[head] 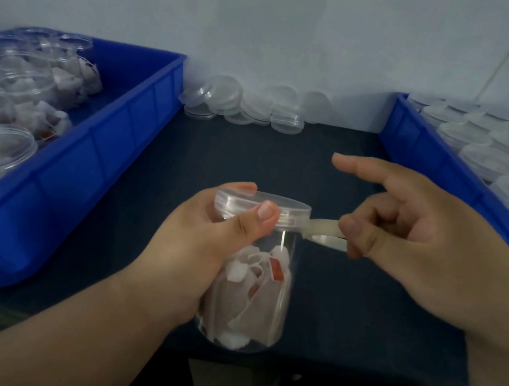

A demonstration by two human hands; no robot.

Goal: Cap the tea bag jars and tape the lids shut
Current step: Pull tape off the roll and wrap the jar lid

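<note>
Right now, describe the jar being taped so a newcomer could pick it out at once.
On the dark table, look between the left blue bin and the right blue bin. The jar is in the middle, gripped by the left hand. It alone is out of a bin, capped, with tape running from its lid to the right hand.

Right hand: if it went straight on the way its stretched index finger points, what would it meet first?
Probably the loose lids by the wall, beside the left blue tray corner. The right hand points left and away over the table; depth is unclear, so it could pass above them.
</note>
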